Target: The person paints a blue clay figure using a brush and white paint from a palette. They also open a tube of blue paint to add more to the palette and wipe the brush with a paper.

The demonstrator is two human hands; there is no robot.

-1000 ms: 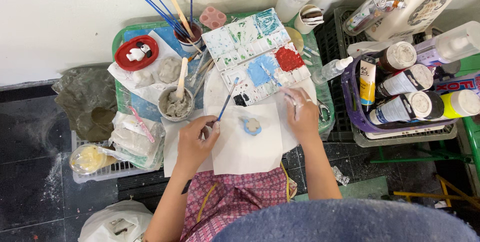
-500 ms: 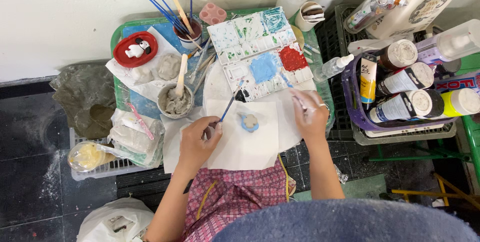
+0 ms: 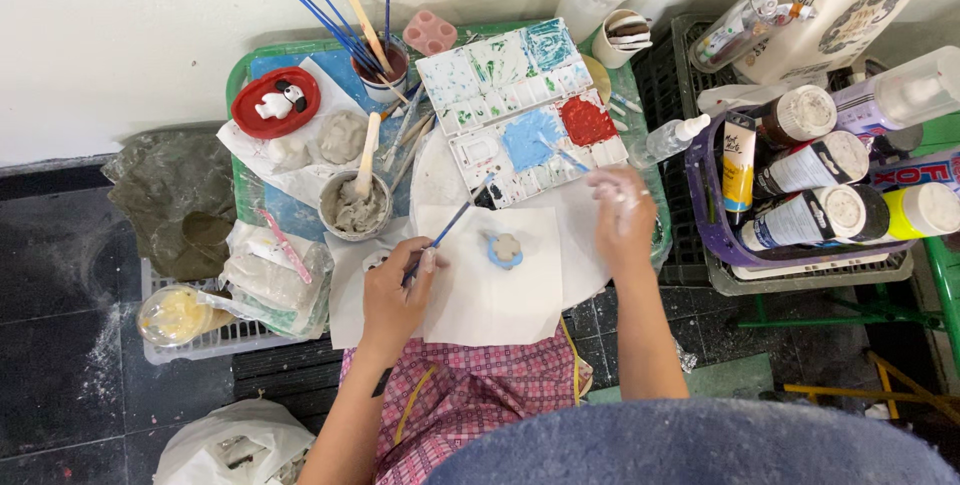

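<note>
Pinching a brush (image 3: 452, 227), the left hand (image 3: 395, 290) should load lightly; right hand (image 3: 622, 220), fingers loosely curled, hovers near the palette (image 3: 520, 110).

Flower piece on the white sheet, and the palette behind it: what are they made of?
Flower piece: looks like air-dry clay or plaster, matte, pale face with blue painted edge; uncertain at this size. Palette: seems white moulded plastic with square wells, smeared with blue, red and green paint. White sheet: thin paper, matte.

arms: bare | apron (image 3: 470, 395): pink checked, yellow strap | hands: paint-smeared
</note>
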